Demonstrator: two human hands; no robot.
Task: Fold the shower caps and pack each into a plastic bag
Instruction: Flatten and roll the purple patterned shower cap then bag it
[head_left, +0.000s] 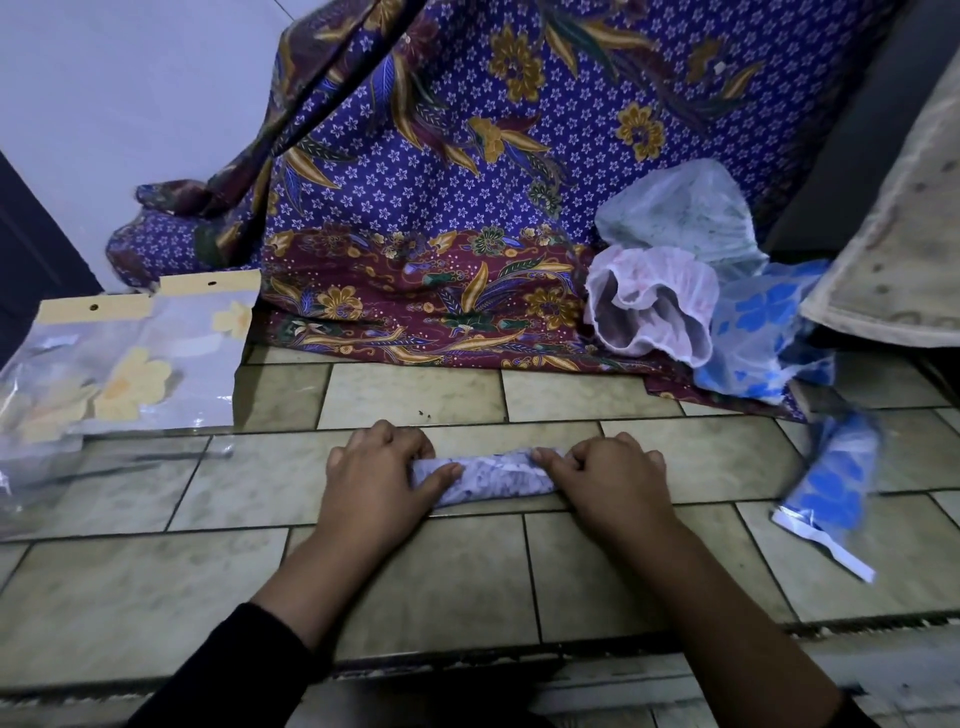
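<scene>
A pale shower cap (493, 475), rolled into a narrow strip, lies on the tiled floor (415, 571) in the middle. My left hand (376, 475) grips its left end with curled fingers and the thumb on top. My right hand (605, 475) grips its right end the same way. Clear plastic bags (119, 358) with yellow flowers and paper headers lie flat at the left. A packed blue-flowered bag (836, 483) lies at the right. Loose shower caps are piled at the back right: a white one (654, 306), a greenish one (685, 213) and a blue-flowered one (763, 327).
A purple and maroon batik cloth (441, 208) hangs down over the back of the floor. A beige padded edge (893, 249) juts in at the right. A white wall (130, 104) stands at the back left. A floor ledge (467, 660) runs below my forearms.
</scene>
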